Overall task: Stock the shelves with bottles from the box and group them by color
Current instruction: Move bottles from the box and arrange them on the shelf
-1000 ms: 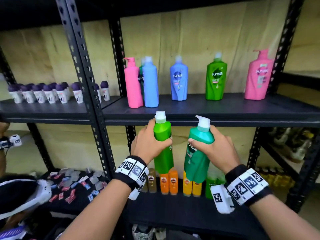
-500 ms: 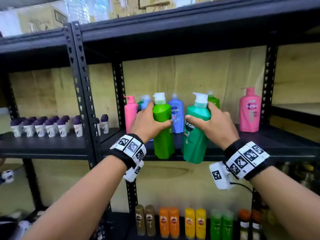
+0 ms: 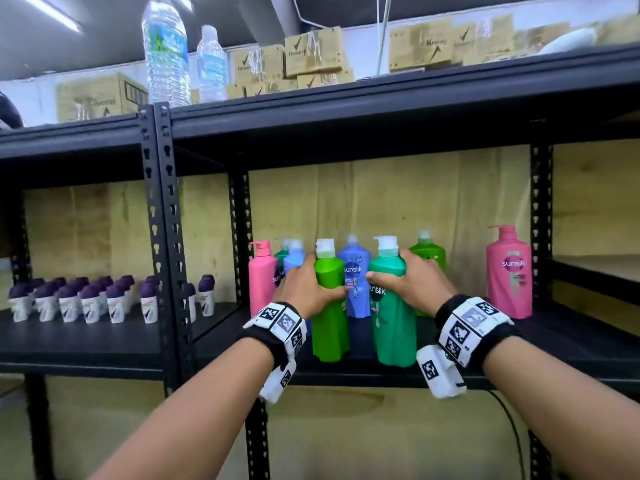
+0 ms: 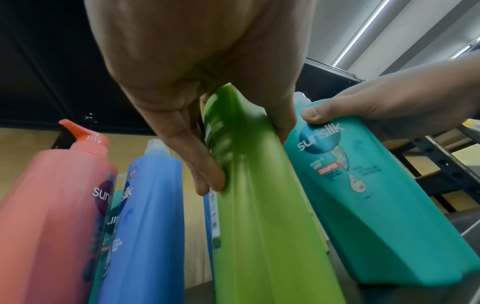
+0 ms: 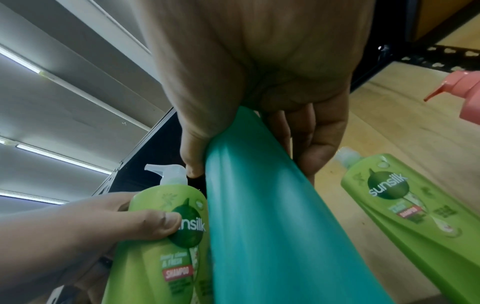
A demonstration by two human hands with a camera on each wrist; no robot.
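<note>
At the front edge of the black shelf (image 3: 554, 344), a light green bottle (image 3: 330, 306) is gripped by the left hand (image 3: 304, 289) and a teal bottle (image 3: 393, 317) by the right hand (image 3: 419, 282), fingers wrapped around each, so the blue bottle (image 3: 356, 282) behind could be toppled if pushed back carelessly.

Fluorescent ceiling tubes (image 5: 64, 86) light the scene evenly from above, leaving the underside of the upper shelf (image 3: 381, 133) in deep shadow. Wide-angle distortion bows the shelf uprights in the head view. In both wrist views the nearest bottle surfaces are soft and smeared, while glare streaks off the tubes.
</note>
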